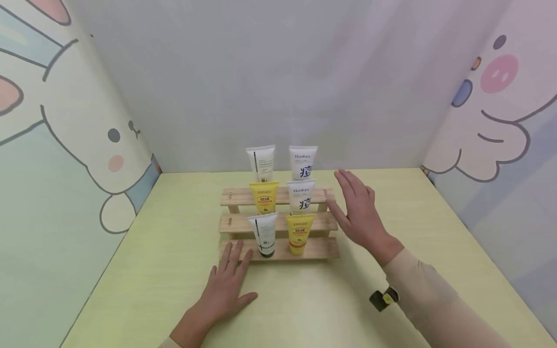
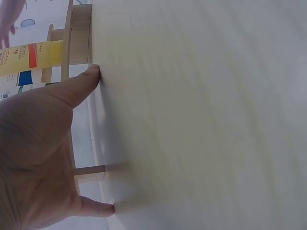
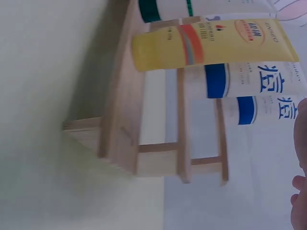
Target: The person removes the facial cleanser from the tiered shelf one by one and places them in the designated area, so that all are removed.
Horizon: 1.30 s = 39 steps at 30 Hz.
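Note:
A three-step wooden rack (image 1: 322, 248) stands mid-table and holds several upright tubes: a white one (image 1: 263, 234) and a yellow one (image 1: 299, 233) on the front step, a yellow (image 1: 263, 196) and a white with blue print (image 1: 301, 195) behind, two white ones (image 1: 260, 163) (image 1: 302, 162) at the back. My left hand (image 1: 226, 285) lies flat on the table, fingertips at the rack's front left corner. My right hand (image 1: 359, 212) hovers open beside the rack's right end, holding nothing. The right wrist view shows the rack (image 3: 122, 124) and yellow tube (image 3: 211, 43) sideways.
The pale yellow-green table (image 1: 143, 270) is walled by a plain back panel and cartoon-printed side panels (image 1: 65, 145). In the left wrist view my thumb and a finger (image 2: 79, 86) press the tabletop (image 2: 201, 120) by the rack.

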{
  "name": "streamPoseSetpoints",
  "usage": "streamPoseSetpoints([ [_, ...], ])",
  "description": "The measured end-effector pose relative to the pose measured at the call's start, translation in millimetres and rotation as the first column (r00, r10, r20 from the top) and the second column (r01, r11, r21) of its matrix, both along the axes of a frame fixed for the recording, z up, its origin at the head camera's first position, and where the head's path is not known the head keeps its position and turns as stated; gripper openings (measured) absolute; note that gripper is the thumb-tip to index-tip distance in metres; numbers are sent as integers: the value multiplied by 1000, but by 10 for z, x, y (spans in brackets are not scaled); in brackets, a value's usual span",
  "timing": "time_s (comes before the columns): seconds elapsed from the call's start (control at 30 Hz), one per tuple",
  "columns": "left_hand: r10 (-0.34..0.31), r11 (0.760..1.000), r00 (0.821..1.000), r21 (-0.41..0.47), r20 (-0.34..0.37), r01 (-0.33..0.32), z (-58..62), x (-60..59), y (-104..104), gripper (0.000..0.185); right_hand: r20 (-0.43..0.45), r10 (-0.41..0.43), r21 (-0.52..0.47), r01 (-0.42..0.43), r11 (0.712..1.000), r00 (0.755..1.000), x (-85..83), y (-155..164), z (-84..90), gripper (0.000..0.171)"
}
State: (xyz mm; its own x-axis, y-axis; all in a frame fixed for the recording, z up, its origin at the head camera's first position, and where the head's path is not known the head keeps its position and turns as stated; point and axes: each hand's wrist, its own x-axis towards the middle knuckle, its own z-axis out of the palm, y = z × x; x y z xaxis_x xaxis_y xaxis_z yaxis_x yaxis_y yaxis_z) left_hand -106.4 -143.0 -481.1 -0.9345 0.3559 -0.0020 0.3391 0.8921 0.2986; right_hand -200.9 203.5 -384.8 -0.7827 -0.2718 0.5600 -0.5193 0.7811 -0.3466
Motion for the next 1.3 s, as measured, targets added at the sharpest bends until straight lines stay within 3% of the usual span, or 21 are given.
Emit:
streamPoseSetpoints([
  [0.23, 2, 1000, 1000, 0, 2, -2, -9, -1, -7, 99, 111, 84, -121, -71, 990, 990, -299, -178, 438, 68],
  [0.43, -1, 1000, 1000, 2, -10, 1, -26, 14, -12, 100, 188, 168, -195, -131, 972, 968, -506, -287, 601, 70],
  [0.73, -4, 1000, 1000, 12, -29, 4, -11, 22, -14, 99, 199, 250, -264, -194, 945, 948, -644, -356, 600, 59],
  [1.3, -6, 1000, 999, 8, -32, 6, 12, 61, -14, 101, 240, 235, -349, -142, 926, 942, -645, -443, 524, 57],
])
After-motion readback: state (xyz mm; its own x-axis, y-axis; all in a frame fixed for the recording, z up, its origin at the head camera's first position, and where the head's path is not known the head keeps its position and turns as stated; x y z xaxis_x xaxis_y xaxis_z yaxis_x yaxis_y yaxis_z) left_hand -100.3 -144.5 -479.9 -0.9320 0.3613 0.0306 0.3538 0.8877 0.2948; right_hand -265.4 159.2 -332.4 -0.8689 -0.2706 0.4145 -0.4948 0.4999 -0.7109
